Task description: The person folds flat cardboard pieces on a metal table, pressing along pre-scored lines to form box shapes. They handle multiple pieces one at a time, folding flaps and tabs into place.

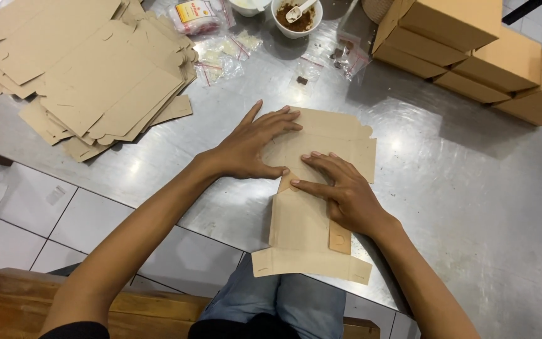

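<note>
Partly hidden cardboard blank (312, 213) — left hand (249, 147), right hand (340, 191) flat, grip apart, pressing fold.

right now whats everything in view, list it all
flat box blank: one, tan card, table's near edge, under both hands
stack of flat blanks: many, tan, far left of table
folded boxes: several, tan, stacked far right
white bowl: one, brown contents and a small white scoop, far middle
small clear bags: several, by the bowl
metal table: one, silver
wooden bench: one, brown, bottom left
tiled floor: white, left
left hand: flat on the blank
right hand: flat on the blank
</note>
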